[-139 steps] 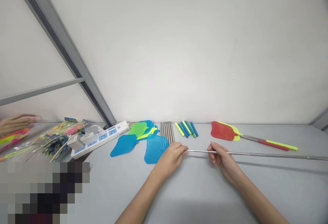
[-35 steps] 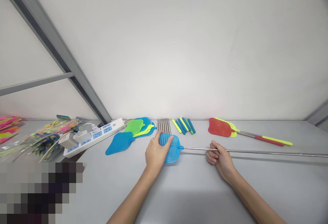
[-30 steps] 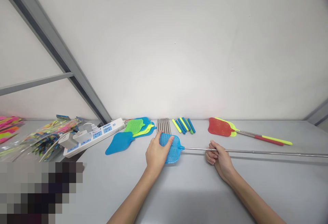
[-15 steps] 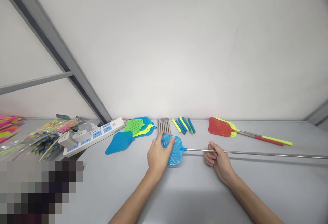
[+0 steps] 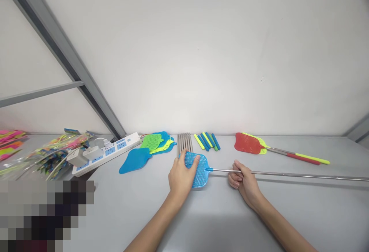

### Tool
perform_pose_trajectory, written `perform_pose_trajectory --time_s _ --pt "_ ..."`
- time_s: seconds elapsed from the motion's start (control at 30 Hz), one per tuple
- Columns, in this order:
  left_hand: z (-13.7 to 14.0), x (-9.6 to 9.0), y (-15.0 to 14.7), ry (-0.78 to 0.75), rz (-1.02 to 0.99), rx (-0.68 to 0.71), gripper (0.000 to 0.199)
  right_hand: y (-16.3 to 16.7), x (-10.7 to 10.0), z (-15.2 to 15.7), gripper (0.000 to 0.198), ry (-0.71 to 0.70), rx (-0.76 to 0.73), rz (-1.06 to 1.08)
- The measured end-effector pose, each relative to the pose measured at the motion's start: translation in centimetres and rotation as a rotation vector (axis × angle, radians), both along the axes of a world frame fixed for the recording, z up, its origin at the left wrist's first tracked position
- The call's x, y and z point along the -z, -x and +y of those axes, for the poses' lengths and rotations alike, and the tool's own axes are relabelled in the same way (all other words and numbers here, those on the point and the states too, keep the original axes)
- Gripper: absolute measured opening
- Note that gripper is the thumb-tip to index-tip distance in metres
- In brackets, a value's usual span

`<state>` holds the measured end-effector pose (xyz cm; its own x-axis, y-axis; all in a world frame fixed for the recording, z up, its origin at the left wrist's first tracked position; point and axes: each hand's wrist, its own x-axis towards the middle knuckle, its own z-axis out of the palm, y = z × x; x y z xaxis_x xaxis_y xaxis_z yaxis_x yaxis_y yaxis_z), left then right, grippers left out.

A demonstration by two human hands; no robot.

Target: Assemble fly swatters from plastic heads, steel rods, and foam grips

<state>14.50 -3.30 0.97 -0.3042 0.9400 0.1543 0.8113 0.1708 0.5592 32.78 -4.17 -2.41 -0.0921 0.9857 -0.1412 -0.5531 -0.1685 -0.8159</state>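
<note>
My left hand [image 5: 182, 175] grips the blue perforated head of a fly swatter [image 5: 201, 172], thumb on top of the mesh. From its neck a long thin telescopic metal rod [image 5: 305, 176] runs to the right, past the edge of the view. My right hand [image 5: 245, 179] is closed round that rod, a short way from the head, with its fingers curled underneath. Just behind the left hand lies a row of short metal rods [image 5: 184, 143]. Beside them are several yellow, blue and green handle grips [image 5: 206, 141].
Loose blue, green and yellow swatter heads [image 5: 152, 143] lie left of the rods. At the right rear rest a red swatter [image 5: 247, 143] and a yellow one. A power strip [image 5: 115, 150] with plugs and bagged colourful items [image 5: 57, 152] are at the left. A wall stands behind.
Both hands still hold the swatter. The left hand and the blue head have shifted slightly right, and the right hand slightly left, so the gap between them is smaller.
</note>
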Motion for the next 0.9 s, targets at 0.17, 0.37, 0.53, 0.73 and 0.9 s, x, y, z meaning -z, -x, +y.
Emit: perform_pose_trajectory --time_s 0.17,0.37,0.53,0.73,0.9 --pt "-0.1 -0.1 -0.1 0.003 -0.007 0.007 0.054 0.0 0.0 -0.1 0.040 -0.001 -0.006 -0.008" --pt "-0.1 -0.1 -0.1 0.007 -0.044 0.018 0.054 -0.1 -0.2 -0.1 0.039 -0.001 -0.012 -0.031" --pt "0.2 -0.1 0.2 -0.035 -0.112 0.070 0.052 -0.3 -0.3 0.0 0.039 0.000 -0.020 -0.075" --pt "0.4 -0.1 0.4 -0.097 -0.174 0.134 0.047 -0.7 -0.5 0.2 0.039 0.019 0.039 -0.118" --pt "0.5 0.0 0.3 -0.134 -0.225 0.173 0.044 -1.1 -0.7 0.4 0.038 0.069 0.085 -0.124"
